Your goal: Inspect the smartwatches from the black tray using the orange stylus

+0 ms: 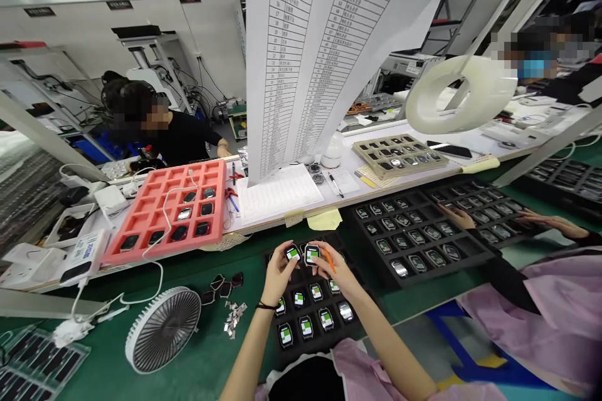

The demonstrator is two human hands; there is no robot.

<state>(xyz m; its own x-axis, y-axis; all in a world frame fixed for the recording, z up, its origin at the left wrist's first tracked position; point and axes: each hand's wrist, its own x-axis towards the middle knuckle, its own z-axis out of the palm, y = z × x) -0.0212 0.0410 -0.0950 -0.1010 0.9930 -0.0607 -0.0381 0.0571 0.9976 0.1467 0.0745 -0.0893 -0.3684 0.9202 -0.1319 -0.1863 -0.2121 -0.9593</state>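
My left hand [281, 268] is closed on a smartwatch case [292, 254] whose screen shows green and white blocks. Close beside it, my right hand [329, 265] grips a second smartwatch case [311, 255] with a similar lit screen. An orange pen-like stick [330, 259] is also tucked among the right fingers. Both hands are above the far part of a black foam tray [316, 312]. Several watch cases sit in that tray's slots, most with lit green, white or red screens, such as the one at the front [306, 327]. My forearms cover some of the slots.
A white fan [163, 329], loose watch cases [226, 289] and small metallic pieces [234, 318] lie left. A raised shelf carries a pink foam tray [157, 203]. Right are more black trays [376, 257] and a co-worker's hands [458, 216]. Paper sheets [324, 44] hang ahead.
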